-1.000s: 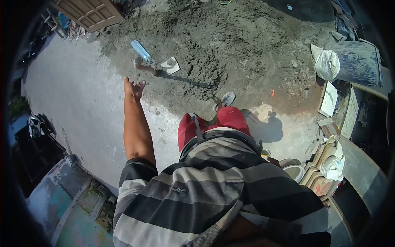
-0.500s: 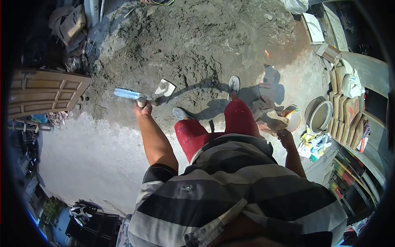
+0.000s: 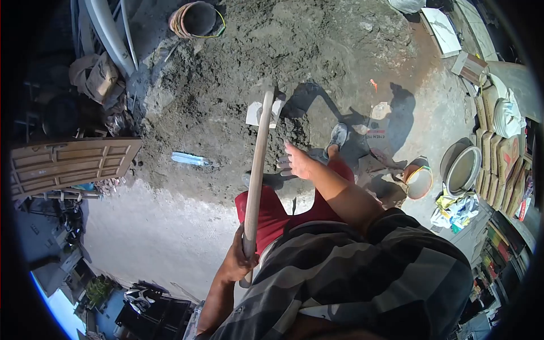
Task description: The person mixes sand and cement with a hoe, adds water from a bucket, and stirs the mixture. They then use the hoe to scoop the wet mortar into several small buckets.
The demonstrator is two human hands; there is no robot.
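A hoe with a long wooden handle (image 3: 260, 170) runs upright through the middle of the view, and its pale metal blade (image 3: 253, 114) is over the wet mortar. My left hand (image 3: 238, 262) is wrapped round the handle near its lower end, close to my waist. To the right of the handle, my right hand (image 3: 298, 162) is stretched out with its fingers spread and nothing in it. Wet grey mortar (image 3: 238, 62) spreads over the ground ahead of my feet. A light-blue, long object (image 3: 190, 159) lies at its near edge, left of the handle.
A bucket (image 3: 199, 20) stands at the far edge of the mortar. To my right are another bucket (image 3: 419, 182), a round basin (image 3: 463, 171) and stacked sacks (image 3: 493, 164). A wooden panelled door (image 3: 73, 164) lies at left. Pale concrete (image 3: 153, 232) shows behind it.
My left hand has drawn back toward my waist, and the hoe's handle now stands lengthwise in view. My right hand has swung from the right side to the middle, fingers spread. The view has shifted.
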